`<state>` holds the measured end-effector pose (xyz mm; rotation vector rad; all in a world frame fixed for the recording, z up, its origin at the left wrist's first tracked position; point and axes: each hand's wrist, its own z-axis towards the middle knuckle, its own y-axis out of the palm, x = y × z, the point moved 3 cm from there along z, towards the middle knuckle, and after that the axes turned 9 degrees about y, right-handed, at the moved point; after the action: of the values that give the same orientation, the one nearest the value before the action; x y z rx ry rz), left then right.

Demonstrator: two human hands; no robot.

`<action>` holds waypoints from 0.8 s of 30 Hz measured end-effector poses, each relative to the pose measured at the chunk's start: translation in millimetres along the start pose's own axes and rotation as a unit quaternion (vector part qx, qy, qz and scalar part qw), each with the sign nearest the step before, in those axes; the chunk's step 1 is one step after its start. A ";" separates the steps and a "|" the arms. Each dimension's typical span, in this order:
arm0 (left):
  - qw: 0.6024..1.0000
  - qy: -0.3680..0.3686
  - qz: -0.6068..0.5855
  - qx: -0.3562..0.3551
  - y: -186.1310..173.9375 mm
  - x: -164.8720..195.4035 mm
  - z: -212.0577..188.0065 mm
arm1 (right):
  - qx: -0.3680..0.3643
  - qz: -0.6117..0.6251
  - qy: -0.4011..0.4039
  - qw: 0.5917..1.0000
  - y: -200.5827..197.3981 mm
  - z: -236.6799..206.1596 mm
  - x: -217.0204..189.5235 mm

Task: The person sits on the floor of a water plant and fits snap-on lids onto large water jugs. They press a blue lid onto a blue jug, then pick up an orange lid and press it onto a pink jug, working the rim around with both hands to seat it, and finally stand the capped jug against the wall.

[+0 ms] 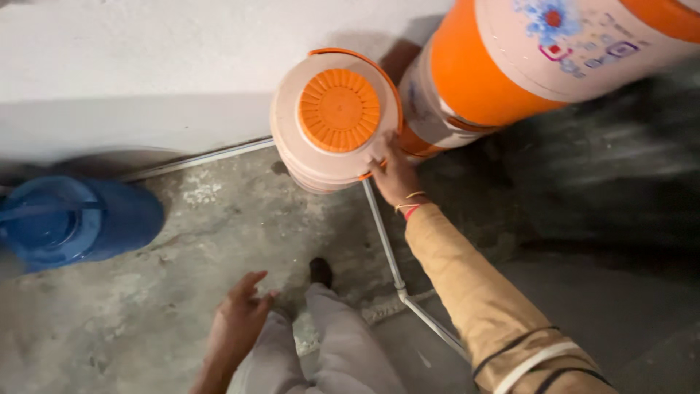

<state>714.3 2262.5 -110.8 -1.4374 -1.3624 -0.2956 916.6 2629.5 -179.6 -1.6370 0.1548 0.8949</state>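
Your right hand (pixel 394 175) is stretched out ahead of you, and the round cream water container (pixel 332 149) with its ribbed orange lid (pixel 340 110) sits directly beyond and to the left of it, standing on the concrete floor (pixel 219 241) against the white wall (pixel 146 66). Your fingers are closed around the container's lower right rim, touching the thin orange band there; the grip is clamped on the edge, thumb side hidden from you. Bangles (pixel 413 203) circle that wrist above a tan sleeve (pixel 474 292).

Just right of your right hand, touching the small container, a larger orange and cream drum (pixel 496 66) lies tilted. A thin metal pipe (pixel 386 248) runs along the floor beneath your wrist.

Your left hand (pixel 240 314) hangs low beside your knee, fingers loosely parted and holding nothing, well apart from the container. Far off to the left of it rests a blue water jar (pixel 73 219).
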 end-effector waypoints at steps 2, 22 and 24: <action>1.000 -0.012 -0.005 0.003 0.1 8.4 -3.4 | 0.011 -0.001 -0.066 0.998 -1.5 -12.1 5.6; 0.979 0.048 0.011 0.198 -116.1 45.0 -84.1 | -0.176 0.114 -0.122 0.970 10.2 -171.2 -282.2; 0.968 0.059 0.020 0.242 -135.0 26.0 -101.4 | -0.218 0.117 -0.156 0.956 20.5 -187.2 -322.4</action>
<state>658.2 2164.3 17.2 -1.0207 -1.2032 -0.0144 767.9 2340.7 4.6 -1.8778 -0.0791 1.4351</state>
